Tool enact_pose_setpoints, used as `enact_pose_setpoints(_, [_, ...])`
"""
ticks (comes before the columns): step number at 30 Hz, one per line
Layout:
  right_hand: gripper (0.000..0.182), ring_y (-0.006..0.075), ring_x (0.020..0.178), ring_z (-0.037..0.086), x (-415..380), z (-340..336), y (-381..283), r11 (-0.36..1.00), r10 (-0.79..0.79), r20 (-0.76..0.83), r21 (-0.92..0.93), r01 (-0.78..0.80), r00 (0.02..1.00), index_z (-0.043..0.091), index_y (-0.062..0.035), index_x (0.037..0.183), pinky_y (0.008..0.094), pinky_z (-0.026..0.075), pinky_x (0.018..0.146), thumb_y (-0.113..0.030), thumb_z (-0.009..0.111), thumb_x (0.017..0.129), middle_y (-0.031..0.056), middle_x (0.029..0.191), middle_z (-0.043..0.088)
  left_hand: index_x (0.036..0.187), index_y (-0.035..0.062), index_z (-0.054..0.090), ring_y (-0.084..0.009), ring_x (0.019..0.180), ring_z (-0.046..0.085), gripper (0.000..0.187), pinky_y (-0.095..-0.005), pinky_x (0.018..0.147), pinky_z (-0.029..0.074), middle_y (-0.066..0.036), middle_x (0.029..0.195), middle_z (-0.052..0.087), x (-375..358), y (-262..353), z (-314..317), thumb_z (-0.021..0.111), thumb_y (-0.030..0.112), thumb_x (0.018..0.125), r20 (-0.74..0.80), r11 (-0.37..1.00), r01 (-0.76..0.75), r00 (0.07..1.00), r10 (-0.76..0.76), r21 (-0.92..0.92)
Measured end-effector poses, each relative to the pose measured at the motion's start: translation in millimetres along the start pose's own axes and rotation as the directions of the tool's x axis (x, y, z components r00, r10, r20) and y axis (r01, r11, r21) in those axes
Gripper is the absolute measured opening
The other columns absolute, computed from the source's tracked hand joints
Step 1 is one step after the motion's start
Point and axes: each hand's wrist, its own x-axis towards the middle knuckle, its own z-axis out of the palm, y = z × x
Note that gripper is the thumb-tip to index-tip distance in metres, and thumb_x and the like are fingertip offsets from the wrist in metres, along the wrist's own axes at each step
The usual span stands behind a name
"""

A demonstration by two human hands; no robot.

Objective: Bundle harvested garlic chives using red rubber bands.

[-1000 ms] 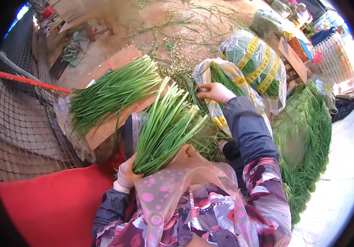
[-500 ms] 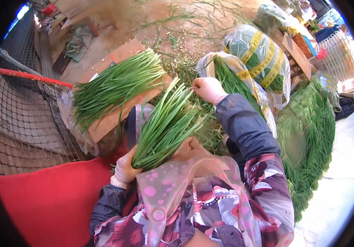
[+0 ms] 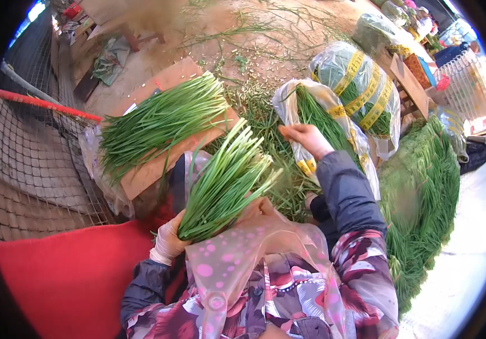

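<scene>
My left hand, in a pale thin glove, is closed around the leafy lower end of a bunch of garlic chives. The pale stalk ends fan out upward, away from me. To the right of the bunch and apart from it is my right hand, its thumb and fingers pinched together. Whether a small scrap sits in that pinch I cannot make out. Just beyond this hand lies an open plastic bag of chives. A pile of chives rests on a brown board at the left.
A taped full bag stands at the back right. A large heap of greens lies at the right. Trimmings litter the ground ahead. Netting, a red pole and red cloth are at the left.
My right hand has moved right and slightly down, away from the stalk tips it was at. The left hand still grips the chives, with the stalks a little more spread.
</scene>
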Motion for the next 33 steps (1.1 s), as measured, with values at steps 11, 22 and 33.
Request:
enact_pose_setpoints(11, [0.026,0.0188,0.075,0.065,27.5,41.9,-13.0,0.979,-0.048,0.072,-0.193,0.061,0.996,0.072,-0.0055,0.089,0.0324,0.051,0.074,-0.029,0.068,0.078,0.0089,0.079,0.07,0.13,0.0067,0.054,-0.0214,0.094,0.068,0.066,-0.0283,0.082,0.05,-0.015,0.104,0.067,8.5,16.4,0.2,0.077,0.008,0.068,0.016,0.998,-0.006,1.0,0.005,0.069])
enact_pose_setpoints(22, [0.027,0.0308,0.077,0.065,20.2,33.9,-9.8,0.93,-0.126,-0.229,-0.366,0.034,0.965,0.071,-0.0054,0.088,0.037,0.051,0.074,-0.031,0.068,0.079,0.0162,0.081,0.068,0.135,0.0048,0.048,-0.0201,0.099,0.066,0.07,-0.0296,0.086,0.05,-0.012,0.111,0.066,4.6,-3.4,-2.4,0.075,0.008,0.07,0.054,0.997,-0.007,0.999,0.003,0.072])
enact_pose_setpoints(33, [0.059,0.0262,0.11,0.06,-36.9,-22.3,80.2,0.908,0.102,-0.254,-0.372,-0.194,0.962,0.059,-0.0028,0.125,0.0331,0.044,0.096,-0.039,0.072,0.079,0.0172,0.122,0.062,0.127,-0.001,0.051,-0.0213,0.097,0.063,0.061,-0.0338,0.084,0.052,-0.012,0.116,0.063,-18.6,-52.1,-11.0,0.07,0.008,0.07,0.43,0.473,0.545,0.838,-0.335,-0.693])
